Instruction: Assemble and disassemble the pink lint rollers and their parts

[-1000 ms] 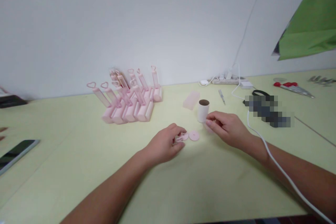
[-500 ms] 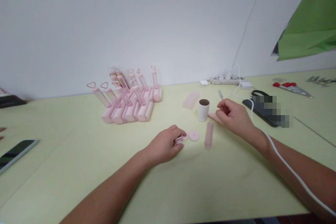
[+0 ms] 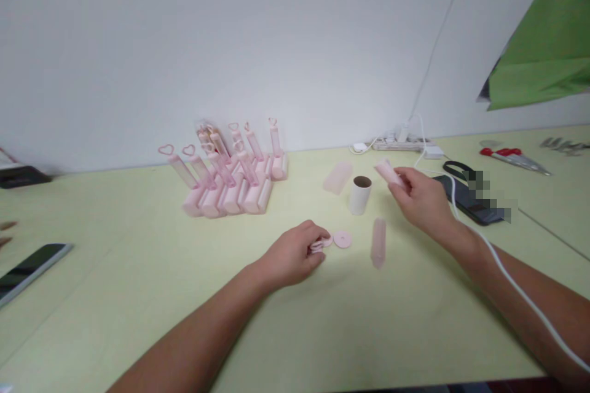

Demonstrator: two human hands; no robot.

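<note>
My left hand (image 3: 295,253) rests on the pale green table (image 3: 322,319), fingers closed on small pink disc parts (image 3: 319,244). Just to its right a loose pink disc (image 3: 342,239) lies flat. My right hand (image 3: 421,199) is raised a little above the table, closed on a pink tube piece (image 3: 388,173) that sticks out to the upper left. A white roll with a brown core (image 3: 360,194) stands upright between the hands. Another pink tube (image 3: 378,242) lies on the table in front of my right hand.
A cluster of finished pink heart-topped pieces (image 3: 230,181) stands at the back left. A pale pink block (image 3: 338,177) lies behind the roll. A phone (image 3: 27,270) lies at the left; scissors (image 3: 511,156), a power strip (image 3: 401,143) and a white cable (image 3: 507,276) lie right.
My right hand let go of a pink tube near the roll, reached back right, and now lifts another pink tube piece. The left hand has stayed put.
</note>
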